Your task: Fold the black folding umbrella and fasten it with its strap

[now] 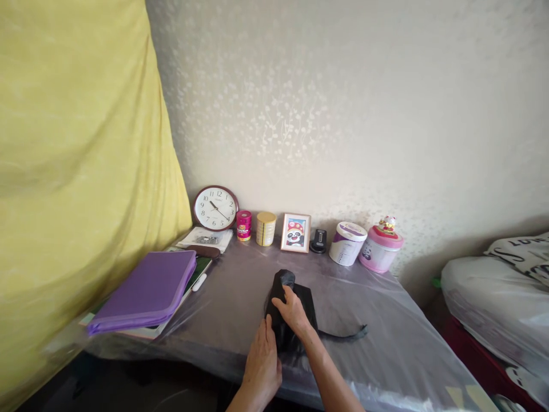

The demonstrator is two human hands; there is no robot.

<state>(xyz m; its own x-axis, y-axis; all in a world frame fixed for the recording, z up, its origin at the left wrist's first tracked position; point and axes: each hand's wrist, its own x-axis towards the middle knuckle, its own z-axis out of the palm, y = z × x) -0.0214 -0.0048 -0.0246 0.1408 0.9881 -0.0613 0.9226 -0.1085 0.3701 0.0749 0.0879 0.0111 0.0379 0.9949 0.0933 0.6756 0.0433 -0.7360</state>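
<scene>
A soft black fabric pouch (306, 297) lies on the table in front of me, with a rounded, bunched fold at its far end. From its right side a thin dark strap (347, 334) trails across the tabletop. My right hand (294, 312) rests over the top of the pouch, fingers curled onto the fold and thumb out to the left. Along the near left side, my left hand (261, 357) lies with its fingers stretched out against the fabric. What is inside the pouch is hidden.
The table (240, 286) has a clear plastic cover. A purple folder (143, 289) lies on books at left, near a white marker (199, 282). Along the wall stand a clock (217, 208), tins, a picture frame (295, 233), a white tub (347, 244) and a pink tub (380, 252).
</scene>
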